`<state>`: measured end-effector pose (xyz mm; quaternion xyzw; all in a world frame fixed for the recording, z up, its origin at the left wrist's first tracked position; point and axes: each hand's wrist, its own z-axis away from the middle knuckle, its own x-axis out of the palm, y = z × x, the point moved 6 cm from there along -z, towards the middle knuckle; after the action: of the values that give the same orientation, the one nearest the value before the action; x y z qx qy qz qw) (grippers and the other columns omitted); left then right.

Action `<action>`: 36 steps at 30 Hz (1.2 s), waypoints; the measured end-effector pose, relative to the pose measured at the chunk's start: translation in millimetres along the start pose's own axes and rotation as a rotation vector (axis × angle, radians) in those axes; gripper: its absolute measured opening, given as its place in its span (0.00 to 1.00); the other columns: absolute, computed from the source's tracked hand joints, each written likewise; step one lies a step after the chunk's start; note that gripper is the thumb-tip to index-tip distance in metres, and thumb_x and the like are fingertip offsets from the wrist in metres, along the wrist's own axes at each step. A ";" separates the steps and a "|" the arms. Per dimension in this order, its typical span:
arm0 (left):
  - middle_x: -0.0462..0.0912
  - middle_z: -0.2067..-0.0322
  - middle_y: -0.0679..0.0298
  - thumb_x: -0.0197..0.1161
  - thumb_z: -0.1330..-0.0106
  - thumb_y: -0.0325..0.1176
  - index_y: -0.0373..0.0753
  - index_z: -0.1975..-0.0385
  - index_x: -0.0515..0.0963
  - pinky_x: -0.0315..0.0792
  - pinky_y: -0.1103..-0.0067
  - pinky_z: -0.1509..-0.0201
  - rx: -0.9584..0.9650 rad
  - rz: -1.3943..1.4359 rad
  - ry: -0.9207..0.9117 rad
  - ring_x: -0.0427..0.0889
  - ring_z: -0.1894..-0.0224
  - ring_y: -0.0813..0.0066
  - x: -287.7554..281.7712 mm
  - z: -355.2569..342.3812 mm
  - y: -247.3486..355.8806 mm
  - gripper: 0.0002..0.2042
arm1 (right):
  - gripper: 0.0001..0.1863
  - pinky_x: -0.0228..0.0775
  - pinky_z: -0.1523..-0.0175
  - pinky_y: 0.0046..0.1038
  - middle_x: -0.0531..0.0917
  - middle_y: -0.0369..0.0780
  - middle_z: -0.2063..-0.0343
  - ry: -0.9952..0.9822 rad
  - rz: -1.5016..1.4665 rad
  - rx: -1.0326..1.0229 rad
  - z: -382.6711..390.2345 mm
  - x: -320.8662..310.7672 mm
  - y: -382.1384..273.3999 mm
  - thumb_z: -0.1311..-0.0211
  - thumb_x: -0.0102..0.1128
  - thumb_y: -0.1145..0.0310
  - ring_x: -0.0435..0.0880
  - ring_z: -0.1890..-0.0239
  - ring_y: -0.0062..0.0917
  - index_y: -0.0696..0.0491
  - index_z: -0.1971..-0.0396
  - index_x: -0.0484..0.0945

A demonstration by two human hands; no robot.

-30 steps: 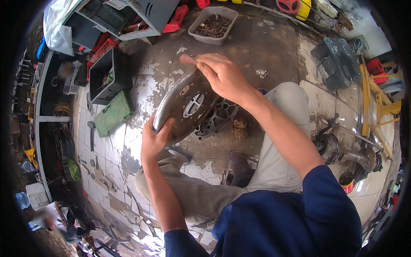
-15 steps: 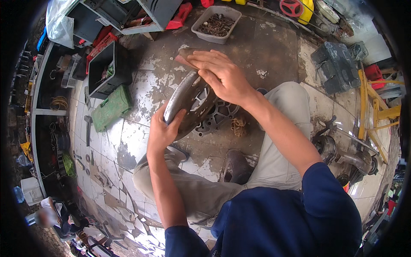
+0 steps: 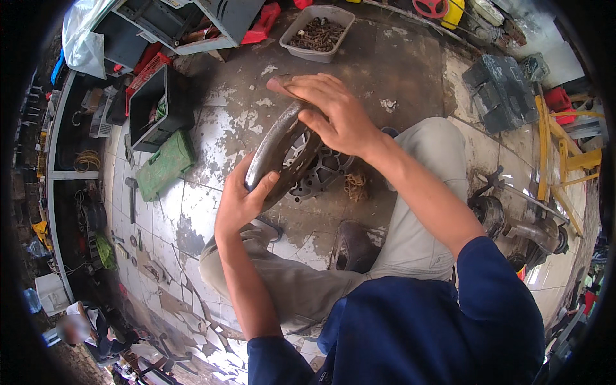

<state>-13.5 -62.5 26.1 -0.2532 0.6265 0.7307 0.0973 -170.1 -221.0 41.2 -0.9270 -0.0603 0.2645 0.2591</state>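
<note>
A round metal disc (image 3: 277, 140) with a shiny rim and cut-outs is tilted on edge in front of me, above the floor. My left hand (image 3: 239, 202) grips its near left edge, the thumb lying over the face turned to me. At the far edge my right hand (image 3: 339, 115) presses a reddish-brown sheet that looks like sandpaper (image 3: 277, 86) against the rim, its thumb on the near face. Partly behind the disc, a grey spoked metal part (image 3: 326, 168) lies on the floor. Beside it sits a brown tangled bundle (image 3: 355, 187).
A grey tub of bolts (image 3: 317, 35) stands at the far side. Leftward are a black crate (image 3: 163, 109), a green case (image 3: 167, 165) and a hammer (image 3: 132, 197). To the right are a black toolbox (image 3: 500, 93), a metal pipe assembly (image 3: 529, 234) and a yellow frame (image 3: 545, 151).
My right hand and the sheet have shifted slightly along the disc's far edge. My left hand keeps its grip, and the whole view has tilted a little.
</note>
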 end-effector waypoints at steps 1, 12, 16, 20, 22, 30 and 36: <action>0.84 0.61 0.60 0.67 0.31 0.40 0.27 0.44 0.75 0.74 0.76 0.52 0.000 -0.011 -0.015 0.77 0.59 0.76 0.0 -0.7 1.5 0.24 | 0.22 0.67 0.35 0.40 0.85 0.42 0.48 -0.015 -0.007 -0.024 0.8 1.2 4.0 0.26 0.55 0.52 0.80 0.42 0.38 0.51 0.43 0.80; 0.84 0.59 0.58 0.62 0.27 0.41 0.27 0.39 0.73 0.73 0.77 0.50 -0.093 0.017 0.020 0.78 0.57 0.76 0.1 1.2 -7.2 0.25 | 0.26 0.64 0.32 0.44 0.83 0.45 0.46 -0.010 -0.001 0.064 -1.7 3.5 2.0 0.28 0.56 0.48 0.79 0.41 0.39 0.55 0.45 0.80; 0.82 0.52 0.56 0.58 0.24 0.43 0.25 0.35 0.68 0.71 0.78 0.45 -0.100 0.102 0.031 0.76 0.51 0.75 -1.2 2.4 -9.6 0.28 | 0.26 0.62 0.31 0.45 0.83 0.44 0.45 -0.033 0.045 0.015 1.8 5.2 -7.1 0.28 0.56 0.49 0.78 0.38 0.38 0.55 0.44 0.80; 0.79 0.46 0.53 0.54 0.22 0.47 0.24 0.34 0.66 0.67 0.77 0.38 -0.026 0.215 -0.021 0.75 0.44 0.72 0.2 2.0 -5.4 0.30 | 0.26 0.63 0.31 0.46 0.83 0.45 0.45 -0.019 0.020 0.085 0.3 5.6 0.5 0.28 0.56 0.49 0.78 0.38 0.38 0.56 0.44 0.80; 0.79 0.45 0.53 0.52 0.22 0.48 0.24 0.34 0.66 0.66 0.75 0.36 -0.020 0.187 -0.020 0.74 0.43 0.70 -2.4 4.1 -5.1 0.31 | 0.27 0.63 0.32 0.45 0.83 0.45 0.45 -0.011 0.030 0.069 -1.4 5.9 0.4 0.28 0.56 0.48 0.79 0.39 0.38 0.56 0.44 0.80; 0.80 0.44 0.51 0.44 0.21 0.53 0.28 0.34 0.69 0.65 0.73 0.34 0.194 0.241 0.025 0.76 0.40 0.66 -10.1 -1.6 -2.0 0.32 | 0.28 0.63 0.31 0.43 0.83 0.44 0.44 -0.037 0.058 0.051 1.5 4.2 -9.5 0.27 0.53 0.46 0.79 0.38 0.37 0.51 0.39 0.78; 0.78 0.42 0.50 0.43 0.21 0.55 0.28 0.34 0.69 0.65 0.71 0.33 0.183 0.205 0.024 0.76 0.40 0.65 -12.3 -1.0 0.0 0.32 | 0.28 0.60 0.29 0.46 0.82 0.45 0.43 -0.031 0.026 0.084 -0.5 7.0 -6.0 0.28 0.55 0.46 0.77 0.37 0.38 0.53 0.41 0.79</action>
<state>-2.8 -61.3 32.1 -0.1867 0.7142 0.6736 0.0375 -163.7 -214.3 41.5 -0.9117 -0.0411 0.2845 0.2935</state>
